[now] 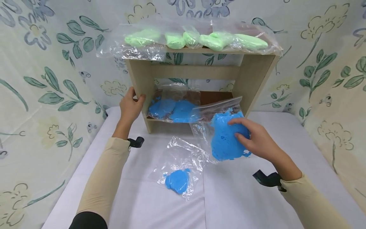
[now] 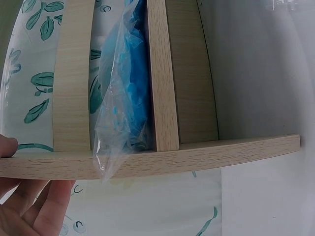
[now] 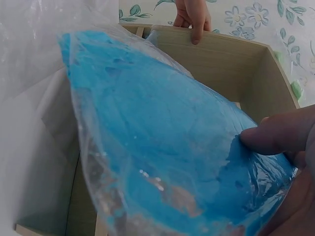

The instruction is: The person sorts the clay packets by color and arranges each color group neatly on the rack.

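My right hand (image 1: 258, 140) grips a clear plastic bag of blue slime (image 1: 227, 136) by its right side, in front of the shelf's right half. In the right wrist view the thumb presses into the flattened blue bag (image 3: 162, 128). My left hand (image 1: 130, 106) holds the left side panel of a small wooden shelf (image 1: 140, 76); the left wrist view shows its fingers (image 2: 47, 206) outside the panel and the thumb inside. On the lower board lie bags of blue slime (image 1: 178, 109), one edge overhanging in the left wrist view.
Bags of light green slime (image 1: 217, 40) line the shelf's top. Another bag with a small blue lump (image 1: 178, 181) lies on the white cloth (image 1: 137, 197) in front. A floral curtain (image 1: 51, 121) hangs behind and on both sides.
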Demonstrator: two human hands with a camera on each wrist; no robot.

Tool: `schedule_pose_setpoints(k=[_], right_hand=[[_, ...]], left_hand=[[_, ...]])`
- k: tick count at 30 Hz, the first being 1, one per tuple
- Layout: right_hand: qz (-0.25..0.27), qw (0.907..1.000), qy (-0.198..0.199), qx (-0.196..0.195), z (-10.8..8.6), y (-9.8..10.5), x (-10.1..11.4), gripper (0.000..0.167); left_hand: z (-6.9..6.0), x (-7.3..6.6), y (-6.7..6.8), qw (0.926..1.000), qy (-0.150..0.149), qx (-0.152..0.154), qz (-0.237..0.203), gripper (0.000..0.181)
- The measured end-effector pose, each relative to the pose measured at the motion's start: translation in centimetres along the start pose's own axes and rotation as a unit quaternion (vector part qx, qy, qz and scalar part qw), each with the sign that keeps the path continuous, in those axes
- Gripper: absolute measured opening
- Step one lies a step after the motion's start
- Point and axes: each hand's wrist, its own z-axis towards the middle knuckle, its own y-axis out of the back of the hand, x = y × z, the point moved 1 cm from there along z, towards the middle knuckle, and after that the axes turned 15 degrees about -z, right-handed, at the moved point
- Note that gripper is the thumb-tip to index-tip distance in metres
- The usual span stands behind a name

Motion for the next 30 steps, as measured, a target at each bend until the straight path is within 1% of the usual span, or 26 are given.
schedule_pose_setpoints(k=[6,9,12,14,16,19,21,23,26,27,30], right_hand=[[0.023,0.9993,-0.019,0.024,2.6,-0.3,0.0,0.039],[0.041,0.9981,-0.033,0.032,4.6,-0.4,0.2,0.038],[0.073,0.9959,-0.044,0.03,7.0,-0.4,0.2,0.037],[0.102,0.9928,-0.059,0.023,8.7,-0.5,0.2,0.037],[0.136,0.9877,-0.076,0.01,10.4,-0.9,0.0,0.036],[0.179,0.9777,-0.11,0.005,12.6,-1.9,-0.7,0.037],[0.197,0.9702,-0.138,0.028,13.6,-3.0,-1.6,0.039],[0.204,0.9621,-0.168,0.068,14.3,-4.2,-2.6,0.042],[0.198,0.9475,-0.214,0.13,14.6,-5.6,-3.9,0.047],[0.195,0.9433,-0.227,0.143,14.6,-5.9,-4.2,0.048],[0.18,0.9394,-0.248,0.153,14.4,-6.4,-4.8,0.051]], left_hand=[[-0.1,0.1,-0.2,1.0,0.001,-0.001,-0.001,0.051],[-0.1,0.1,-0.2,1.0,-0.003,0.001,0.0,0.051],[0.0,0.1,-0.2,1.0,-0.004,0.001,-0.002,0.052],[0.0,0.1,-0.1,1.0,-0.003,-0.001,-0.002,0.052],[0.0,0.2,-0.1,1.0,-0.003,-0.004,-0.001,0.051],[-0.1,0.3,0.0,1.0,-0.002,-0.005,0.002,0.05],[-0.1,0.3,-0.1,1.0,-0.003,-0.004,0.002,0.05],[-0.1,0.4,-0.1,1.0,-0.003,-0.005,0.001,0.05],[-0.1,0.4,-0.1,0.9999,-0.006,-0.008,-0.001,0.05],[-0.1,0.4,-0.1,0.9999,-0.006,-0.009,-0.001,0.05],[0.0,0.3,0.0,0.9999,-0.009,-0.009,0.0,0.049]])
